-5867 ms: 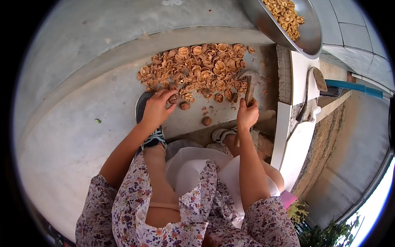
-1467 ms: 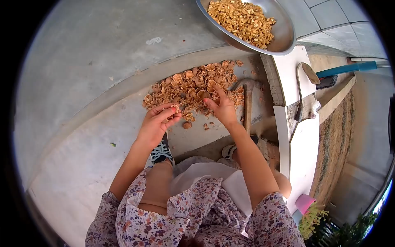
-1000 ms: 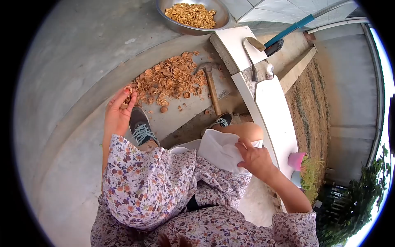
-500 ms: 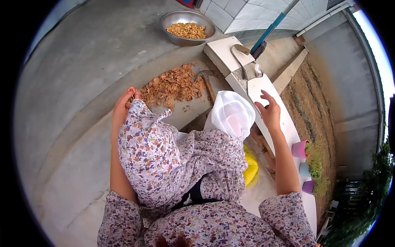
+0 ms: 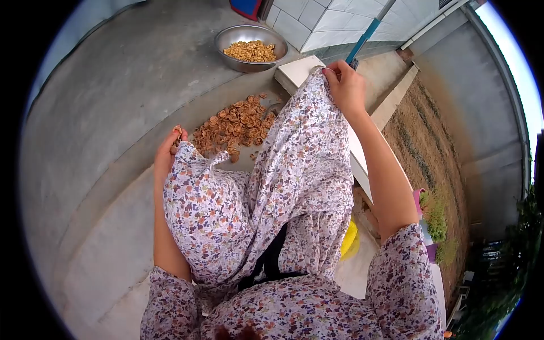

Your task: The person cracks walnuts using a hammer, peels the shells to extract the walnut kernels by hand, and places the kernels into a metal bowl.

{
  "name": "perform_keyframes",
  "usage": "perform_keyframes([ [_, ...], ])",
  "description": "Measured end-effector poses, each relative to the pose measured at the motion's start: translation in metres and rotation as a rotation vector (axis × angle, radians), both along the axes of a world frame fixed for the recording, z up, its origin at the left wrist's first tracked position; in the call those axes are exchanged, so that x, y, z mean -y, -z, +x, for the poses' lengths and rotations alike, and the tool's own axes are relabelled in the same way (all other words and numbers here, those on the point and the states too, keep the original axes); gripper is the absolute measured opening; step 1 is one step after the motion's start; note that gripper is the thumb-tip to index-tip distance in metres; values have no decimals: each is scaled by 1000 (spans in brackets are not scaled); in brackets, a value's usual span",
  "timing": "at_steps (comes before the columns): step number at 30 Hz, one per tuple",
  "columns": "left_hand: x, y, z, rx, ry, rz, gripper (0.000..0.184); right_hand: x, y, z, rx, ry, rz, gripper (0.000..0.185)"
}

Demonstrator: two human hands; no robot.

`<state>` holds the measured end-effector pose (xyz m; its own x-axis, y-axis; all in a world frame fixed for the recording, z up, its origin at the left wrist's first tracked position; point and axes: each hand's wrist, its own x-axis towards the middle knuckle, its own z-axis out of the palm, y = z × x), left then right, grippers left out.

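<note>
The floral skirt [image 5: 306,153] slants far-right to its hem [image 5: 315,72], pinched in the right hand [image 5: 347,89]. The walnut-shell heap [image 5: 233,126] lies just right of the left hand [image 5: 166,149], the nearer one; beyond, a steel bowl [image 5: 248,66] holds walnut kernels [image 5: 249,51]. Left fingertips clasp a walnut piece [image 5: 179,131].

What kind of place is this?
Looks like an outdoor patio or yard, probably at a home: a concrete floor meets a tiled wall, with a strip of brown soil and potted plants on the right.
</note>
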<state>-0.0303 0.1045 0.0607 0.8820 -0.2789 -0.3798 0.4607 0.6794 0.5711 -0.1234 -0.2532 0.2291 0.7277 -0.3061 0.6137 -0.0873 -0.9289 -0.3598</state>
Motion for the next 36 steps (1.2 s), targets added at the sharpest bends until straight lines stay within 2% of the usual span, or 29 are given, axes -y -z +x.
perform_keyframes([
  [2,1,0,0,-9,-9,-29,28,-18,33,28,34,-157,-29,12],
  [4,6,-1,1,10,-34,100,27,-43,61,48,90,-182,176,13],
  [6,10,-1,-3,0,-41,128,26,-52,79,66,20,-181,333,16],
  [9,14,5,0,-55,-98,172,24,-46,99,60,-548,-539,151,31],
  [10,11,10,5,-63,-99,176,24,-41,101,52,-750,-606,107,30],
  [14,4,26,13,-87,-63,143,25,1,140,5,-1025,-482,216,30],
  [16,10,28,14,-35,14,124,22,8,171,-29,-1187,-482,172,33],
  [18,23,28,16,-16,61,155,22,3,217,-68,-1416,-579,33,35],
  [20,36,33,21,4,103,187,21,0,257,-94,-1669,-738,102,36],
  [23,54,44,28,-16,250,214,21,-4,267,-91,-1748,-792,197,36],
  [24,59,47,30,-24,293,232,21,-3,262,-83,-1758,-798,209,36],
  [26,71,54,34,-46,336,256,21,3,241,-52,-1273,-646,200,36],
  [28,81,59,37,-48,404,286,21,-1,220,-12,-1011,-520,649,30],
  [30,88,68,38,-61,459,318,21,-11,205,23,-884,-477,741,29],
  [36,100,79,42,-76,564,379,21,-58,214,74,-806,-552,987,34],
])
